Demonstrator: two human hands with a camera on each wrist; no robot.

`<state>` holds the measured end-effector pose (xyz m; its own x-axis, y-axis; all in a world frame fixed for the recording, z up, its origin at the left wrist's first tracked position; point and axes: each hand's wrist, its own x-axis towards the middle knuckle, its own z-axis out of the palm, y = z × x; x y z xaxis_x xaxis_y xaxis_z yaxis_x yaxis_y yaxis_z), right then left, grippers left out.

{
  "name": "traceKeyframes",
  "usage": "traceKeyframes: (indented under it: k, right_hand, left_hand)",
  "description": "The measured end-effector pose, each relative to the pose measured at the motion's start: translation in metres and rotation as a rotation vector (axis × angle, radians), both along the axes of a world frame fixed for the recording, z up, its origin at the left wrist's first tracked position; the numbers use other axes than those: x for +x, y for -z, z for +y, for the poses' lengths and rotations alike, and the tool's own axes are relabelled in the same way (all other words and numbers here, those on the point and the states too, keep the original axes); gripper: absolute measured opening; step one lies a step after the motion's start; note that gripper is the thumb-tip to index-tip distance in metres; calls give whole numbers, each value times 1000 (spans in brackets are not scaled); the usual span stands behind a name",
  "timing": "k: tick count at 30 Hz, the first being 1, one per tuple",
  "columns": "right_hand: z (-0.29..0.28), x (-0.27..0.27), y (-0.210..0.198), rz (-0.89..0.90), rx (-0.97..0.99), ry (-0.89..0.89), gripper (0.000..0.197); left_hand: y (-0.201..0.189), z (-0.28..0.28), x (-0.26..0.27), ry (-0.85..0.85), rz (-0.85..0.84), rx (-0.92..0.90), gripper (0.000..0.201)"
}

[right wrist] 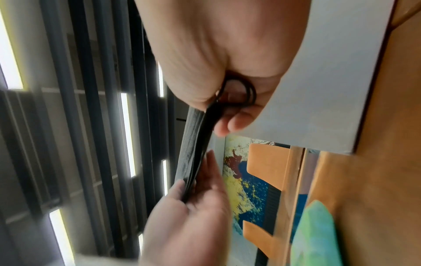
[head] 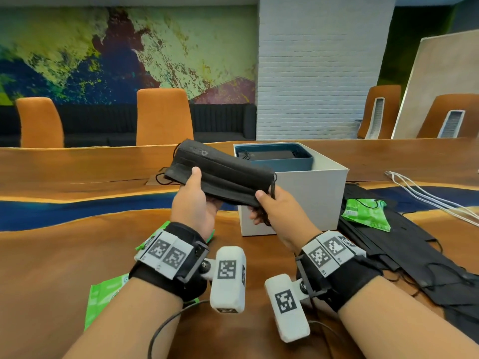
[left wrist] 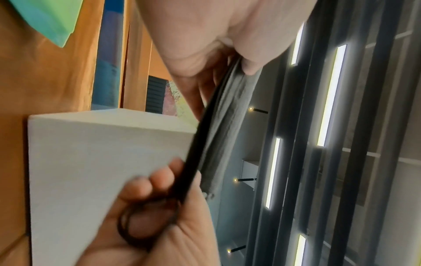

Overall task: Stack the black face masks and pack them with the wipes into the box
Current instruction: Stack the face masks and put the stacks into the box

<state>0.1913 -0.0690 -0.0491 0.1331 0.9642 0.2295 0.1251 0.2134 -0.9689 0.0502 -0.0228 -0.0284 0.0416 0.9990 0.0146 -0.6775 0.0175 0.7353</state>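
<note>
Closest in, a green pack of wipes (head: pixel 103 301) lies on the wooden table (head: pixel 51 268) under the left forearm, and both wrists have black straps with white tag blocks on them. Just past that, the left hand (head: pixel 193 203) and right hand (head: pixel 274 211) hold a small stack of black face masks (head: pixel 220 177) up in the air between them, tilted, with the far end higher. Left thumb is on top and the fingers are curled underneath; the right hand pinches the near end, thumb on top, and the wrist view shows the ear loops (right wrist: pixel 239 90) bunched in its palm. Off to the right, more black masks (head: pixel 404 255) are spread on the table with another green wipes pack (head: pixel 365 213) sitting on top of them. Right behind the hands is the white box (head: pixel 311 198), open, with a dark blue tray (head: pixel 274 155) inside and something black in it. Further back there are orange chairs (head: pixel 163 115) and a painted wall.
</note>
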Motion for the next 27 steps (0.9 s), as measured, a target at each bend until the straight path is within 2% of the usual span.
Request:
traceKeyframes:
  k: [3, 5, 13, 16, 20, 27]
  right_hand:
    - [1, 12, -6, 75, 22, 99, 15]
    - [1, 21, -9, 64, 26, 128, 15]
    - [5, 37, -10, -26, 121, 233, 17]
    - [3, 35, -14, -43, 174, 272, 16]
    - [0, 39, -24, 72, 172, 285, 13]
    - [-4, 50, -36, 141, 158, 311, 14]
  left_hand:
    - [0, 1, -7, 70, 102, 79, 21]
    - [0, 4, -15, 83, 188, 139, 18]
    - [7, 16, -30, 83, 532, 269, 30]
    - [9, 14, -27, 72, 545, 288, 35]
    - [6, 14, -27, 61, 522, 310, 43]
    - [-2, 7, -22, 95, 495, 322, 47]
